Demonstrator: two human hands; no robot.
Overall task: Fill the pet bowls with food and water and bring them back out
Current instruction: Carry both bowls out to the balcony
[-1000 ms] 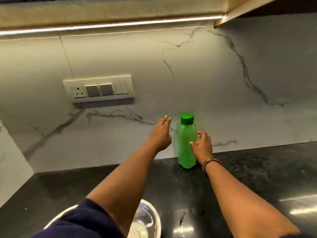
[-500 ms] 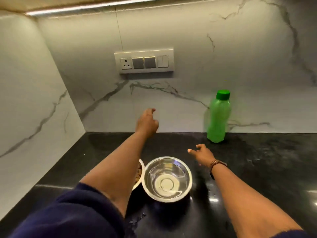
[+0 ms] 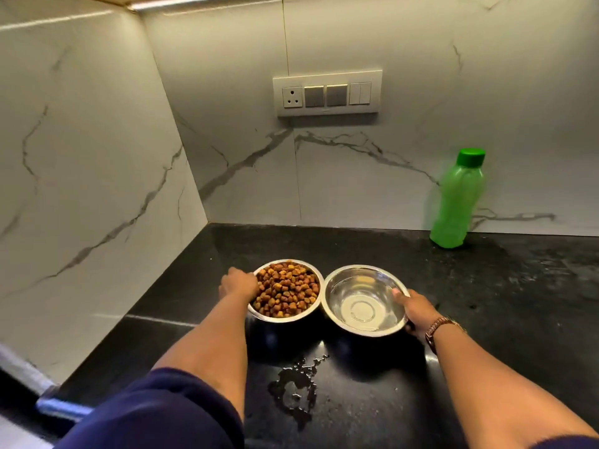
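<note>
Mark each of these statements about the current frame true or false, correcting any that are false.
1. The left hand grips the bowl of kibble. True.
2. The water bowl sits left of the kibble bowl. False: it sits right of it, with the right hand on its rim.
3. The green bottle is uncapped. False: its cap is on.
4. A small puddle lies on the counter in front of the bowls. True.
</note>
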